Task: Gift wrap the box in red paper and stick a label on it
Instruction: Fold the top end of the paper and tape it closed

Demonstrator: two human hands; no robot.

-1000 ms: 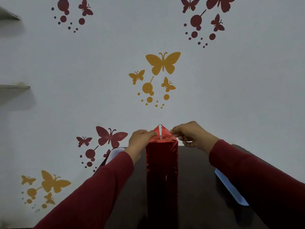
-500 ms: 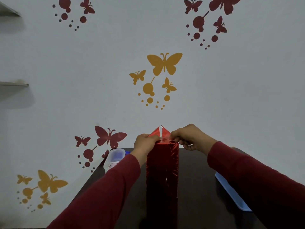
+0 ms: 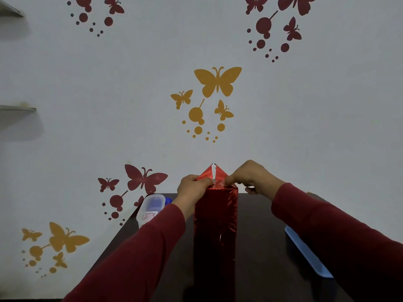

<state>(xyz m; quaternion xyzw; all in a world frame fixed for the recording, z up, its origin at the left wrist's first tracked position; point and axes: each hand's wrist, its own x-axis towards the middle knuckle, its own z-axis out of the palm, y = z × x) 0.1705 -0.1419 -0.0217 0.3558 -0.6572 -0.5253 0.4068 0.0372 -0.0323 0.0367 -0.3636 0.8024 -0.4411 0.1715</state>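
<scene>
Box [image 3: 214, 223] upright on dark table [image 3: 261, 236], centre, wrapped in shiny red paper. Far-end flap [image 3: 212, 173] stands up as triangle, pale strip down middle. Left hand [image 3: 193, 187] pinches flap's left edge, fingers curled. Right hand [image 3: 253, 176] pinches right edge, forefinger pressing at flap base. Clear tub [image 3: 151, 207] left of box, near table edge. Blue tray [image 3: 307, 251] right, partly under right sleeve [image 3: 338, 232]. Label not seen.

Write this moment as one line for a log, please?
stage: folding end flap | box: wrapped in red, upright on table | left hand: pinches flap | right hand: pinches flap | label: none visible
</scene>
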